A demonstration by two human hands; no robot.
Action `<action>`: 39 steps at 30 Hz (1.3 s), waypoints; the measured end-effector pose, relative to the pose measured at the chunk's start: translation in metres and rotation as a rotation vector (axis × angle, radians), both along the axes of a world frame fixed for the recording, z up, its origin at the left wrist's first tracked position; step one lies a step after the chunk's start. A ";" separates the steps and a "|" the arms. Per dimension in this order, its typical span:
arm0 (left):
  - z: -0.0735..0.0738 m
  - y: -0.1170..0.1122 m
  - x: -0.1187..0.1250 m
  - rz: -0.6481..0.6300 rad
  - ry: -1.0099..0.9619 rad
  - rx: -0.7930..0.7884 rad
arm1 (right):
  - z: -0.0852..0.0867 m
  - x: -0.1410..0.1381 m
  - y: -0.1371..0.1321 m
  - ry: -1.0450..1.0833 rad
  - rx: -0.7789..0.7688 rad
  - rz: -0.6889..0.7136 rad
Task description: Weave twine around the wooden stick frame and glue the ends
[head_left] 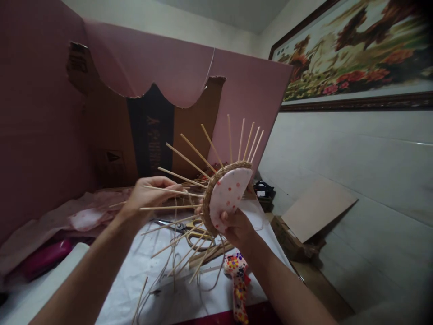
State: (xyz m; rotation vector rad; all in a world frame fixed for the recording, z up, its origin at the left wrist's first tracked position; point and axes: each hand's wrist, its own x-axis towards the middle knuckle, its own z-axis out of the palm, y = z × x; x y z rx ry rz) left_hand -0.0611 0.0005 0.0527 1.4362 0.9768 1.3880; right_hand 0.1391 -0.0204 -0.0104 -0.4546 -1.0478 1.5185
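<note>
Pink cardboard backdrop [43,113], right hand [238,228] clamped on dotted disc [226,194], left hand [147,194] among spokes [187,160], grip unclear.

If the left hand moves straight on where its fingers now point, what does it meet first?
Probably the rope-wound rim of the spotted disc, reached along the sticks that the left hand pinches; depth is unclear.
</note>
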 end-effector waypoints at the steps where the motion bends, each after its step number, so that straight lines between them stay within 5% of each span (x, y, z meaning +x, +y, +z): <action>1: -0.004 0.001 0.008 -0.070 -0.019 -0.054 | 0.001 -0.001 -0.001 -0.010 0.007 -0.016; 5: -0.019 -0.002 0.034 -0.233 -0.104 -0.157 | 0.004 -0.004 -0.004 -0.044 0.037 -0.003; 26: -0.049 0.009 0.048 -0.226 0.002 -0.044 | 0.018 -0.002 -0.001 -0.081 0.086 -0.087; 34: -0.052 0.015 0.044 -0.256 0.042 -0.041 | 0.013 -0.002 -0.001 -0.087 0.071 -0.074; 39: -0.041 0.015 0.032 -0.288 0.045 -0.031 | 0.008 -0.003 -0.001 -0.088 0.063 -0.047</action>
